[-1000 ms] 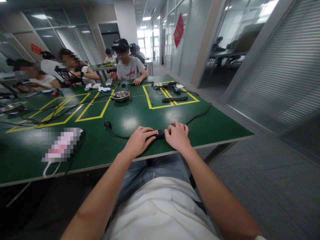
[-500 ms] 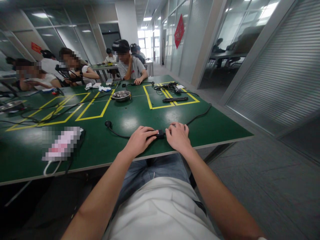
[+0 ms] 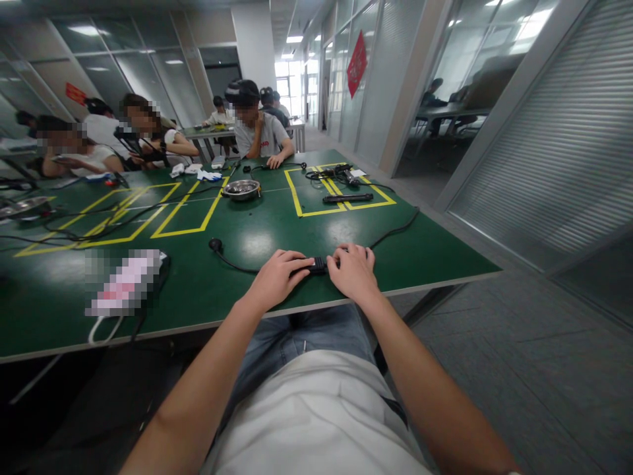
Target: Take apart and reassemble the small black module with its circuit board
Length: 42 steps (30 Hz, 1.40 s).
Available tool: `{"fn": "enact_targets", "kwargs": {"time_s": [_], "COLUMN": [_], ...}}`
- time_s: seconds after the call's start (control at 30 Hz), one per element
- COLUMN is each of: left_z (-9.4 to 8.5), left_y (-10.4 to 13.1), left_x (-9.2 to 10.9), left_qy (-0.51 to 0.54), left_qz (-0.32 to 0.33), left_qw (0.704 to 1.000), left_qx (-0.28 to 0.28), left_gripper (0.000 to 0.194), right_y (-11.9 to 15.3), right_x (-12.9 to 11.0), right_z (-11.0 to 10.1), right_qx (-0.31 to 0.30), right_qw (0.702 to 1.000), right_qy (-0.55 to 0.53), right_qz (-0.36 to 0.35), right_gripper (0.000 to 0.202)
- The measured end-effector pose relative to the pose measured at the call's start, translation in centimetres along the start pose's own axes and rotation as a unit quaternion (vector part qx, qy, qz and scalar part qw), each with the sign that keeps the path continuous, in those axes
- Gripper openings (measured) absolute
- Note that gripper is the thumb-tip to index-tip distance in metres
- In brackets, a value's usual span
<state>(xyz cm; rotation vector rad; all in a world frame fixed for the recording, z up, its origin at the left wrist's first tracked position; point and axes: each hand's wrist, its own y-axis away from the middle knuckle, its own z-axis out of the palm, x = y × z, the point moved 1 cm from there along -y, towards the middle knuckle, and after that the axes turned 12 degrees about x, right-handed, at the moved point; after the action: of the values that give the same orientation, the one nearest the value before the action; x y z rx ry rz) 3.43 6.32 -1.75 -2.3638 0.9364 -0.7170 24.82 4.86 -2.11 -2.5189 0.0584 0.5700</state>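
A black power adapter (image 3: pixel 318 265) with a ridged end lies near the front edge of the green table (image 3: pixel 257 285). Over its left part my left hand (image 3: pixel 279 278) is closed, fingers laid across the top, hiding much of it. From its left side a black cord runs to a plug (image 3: pixel 215 245) on the table. My right hand (image 3: pixel 353 269) rests with curled fingers on the cord at the adapter's right end. Beyond that hand the black cord (image 3: pixel 394 231) continues to the right and back; the stretch under my fingers is hidden.
A steel bowl (image 3: pixel 241 190) stands farther back. Right of it, a black bar (image 3: pixel 347 198) and coiled cables (image 3: pixel 330 173) lie within yellow tape outlines. A blurred pink-and-white item (image 3: pixel 126 280) lies at front left. A co-worker (image 3: pixel 262 135) sits across the table.
The view has shifted very slightly. Both hands, the adapter and the cord keep the same places.
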Motion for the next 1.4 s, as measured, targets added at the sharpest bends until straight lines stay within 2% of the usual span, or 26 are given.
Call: {"fn": "enact_targets", "kwargs": {"time_s": [0.5,0.57,0.7,0.77,0.87,0.97,1.17,1.3,1.4], "left_z": [-0.1,-0.4,-0.6,-0.3,0.1,-0.1,-0.3,-0.4,-1.0], "left_y": [-0.1,-0.1,0.1,0.2,0.3,0.4,0.7,0.5,-0.2], "left_x": [0.1,0.0,-0.8,-1.4,-1.8,-1.1,0.4,0.6,1.3], "left_qy": [0.028,0.036,-0.002,-0.037,-0.071,-0.110,-0.200,-0.212,-0.225], "left_qz": [-0.019,-0.036,-0.111,-0.149,-0.185,-0.196,-0.182,-0.194,-0.241], "left_qw": [0.999,0.998,0.984,0.976,0.971,0.964,0.954,0.950,0.942], "left_qx": [-0.001,0.022,0.137,0.156,0.135,0.144,0.127,0.125,0.064], "left_gripper": [0.032,0.031,0.028,0.023,0.012,0.012,0.045,0.050,0.049], "right_y": [-0.1,-0.1,-0.1,-0.1,-0.1,0.0,0.2,0.1,0.0], "right_x": [-0.3,-0.2,0.0,-0.1,-0.2,-0.4,-0.3,0.1,0.3], "right_z": [-0.2,0.0,0.2,0.2,0.0,-0.2,0.2,0.5,0.6], "right_qx": [-0.014,-0.012,-0.002,-0.002,-0.013,-0.017,-0.007,0.015,0.018], "right_qw": [1.000,1.000,1.000,1.000,1.000,1.000,1.000,1.000,0.999], "right_qy": [0.008,0.005,-0.002,0.000,0.008,0.012,0.009,-0.012,-0.027], "right_qz": [0.013,0.012,0.007,0.007,0.007,0.002,0.002,0.003,0.008], "right_gripper": [0.028,0.029,0.029,0.030,0.032,0.035,0.038,0.037,0.036]}}
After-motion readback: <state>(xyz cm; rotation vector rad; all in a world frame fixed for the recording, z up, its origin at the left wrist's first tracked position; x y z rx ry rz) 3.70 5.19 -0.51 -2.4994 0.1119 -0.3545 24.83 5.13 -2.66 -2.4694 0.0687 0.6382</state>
